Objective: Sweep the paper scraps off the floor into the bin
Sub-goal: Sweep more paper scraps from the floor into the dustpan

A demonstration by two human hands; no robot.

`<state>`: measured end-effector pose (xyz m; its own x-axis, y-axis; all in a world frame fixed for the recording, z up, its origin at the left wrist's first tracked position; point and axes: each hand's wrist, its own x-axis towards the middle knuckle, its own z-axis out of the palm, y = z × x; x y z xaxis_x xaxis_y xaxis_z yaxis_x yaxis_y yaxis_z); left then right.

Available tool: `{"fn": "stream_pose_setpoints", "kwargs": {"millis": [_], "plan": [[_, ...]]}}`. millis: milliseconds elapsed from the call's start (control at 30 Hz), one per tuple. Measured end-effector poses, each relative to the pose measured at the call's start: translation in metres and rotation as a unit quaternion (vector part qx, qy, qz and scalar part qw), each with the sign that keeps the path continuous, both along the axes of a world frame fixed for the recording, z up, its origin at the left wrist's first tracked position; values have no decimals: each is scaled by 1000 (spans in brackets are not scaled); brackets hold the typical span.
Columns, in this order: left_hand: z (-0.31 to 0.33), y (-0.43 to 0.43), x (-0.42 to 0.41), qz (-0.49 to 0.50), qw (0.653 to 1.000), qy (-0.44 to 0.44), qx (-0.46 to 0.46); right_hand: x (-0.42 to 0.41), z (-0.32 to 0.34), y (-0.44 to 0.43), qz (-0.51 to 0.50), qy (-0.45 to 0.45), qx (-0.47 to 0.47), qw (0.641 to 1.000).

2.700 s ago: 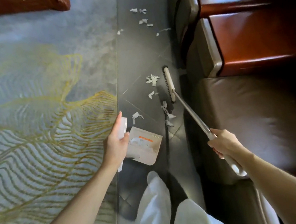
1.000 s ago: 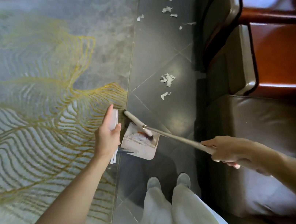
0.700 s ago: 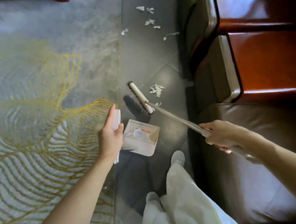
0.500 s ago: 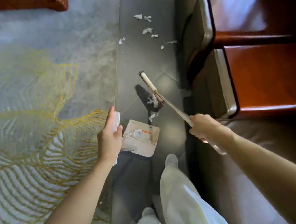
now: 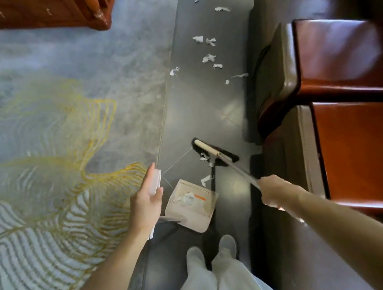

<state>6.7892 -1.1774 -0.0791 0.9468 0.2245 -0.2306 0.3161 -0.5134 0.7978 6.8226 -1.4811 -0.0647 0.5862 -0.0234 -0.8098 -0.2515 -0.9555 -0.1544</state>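
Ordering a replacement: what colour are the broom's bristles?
Black; the head view shows the bristles best.

I cannot see how the left hand (image 5: 148,204) closes on the dustpan handle (image 5: 157,178). The hand hides the handle's middle, and the fingers behind it are out of my view. The right hand (image 5: 276,193) covers the near part of the broom stick (image 5: 239,170), with its fingers tucked underneath, so I see only its back. Inside the dustpan (image 5: 202,225) a pale lump and an orange mark are too blurred for me to name. At 12 o'clock the paper scraps (image 5: 208,58) run off the top edge. The cabinet (image 5: 41,10) at 11 o'clock and the chairs (image 5: 346,59) at 3 o'clock are cut off by the edges. Both forearms leave the picture at the bottom.
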Motion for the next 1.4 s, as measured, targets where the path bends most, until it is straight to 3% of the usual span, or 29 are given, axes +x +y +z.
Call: {"fn": "stream_pose_setpoints", "kwargs": {"millis": [133, 333, 667, 1000, 1400], "plan": [[2, -4, 7, 70, 997, -2, -44, -24, 2, 13, -4, 69, 51, 996], [9, -9, 32, 42, 998, -4, -54, -15, 53, -2, -34, 155, 117, 980], [24, 18, 117, 0, 998, -39, -47, 63, 105, -5, -36, 85, 107, 990], [27, -16, 323, 0, 998, -47, -38, 266, 73, -56, -150, -16, 129, 980], [39, -95, 584, -43, 999, -21, -8, 531, 33, -86, -128, -64, -51, 988]]}}
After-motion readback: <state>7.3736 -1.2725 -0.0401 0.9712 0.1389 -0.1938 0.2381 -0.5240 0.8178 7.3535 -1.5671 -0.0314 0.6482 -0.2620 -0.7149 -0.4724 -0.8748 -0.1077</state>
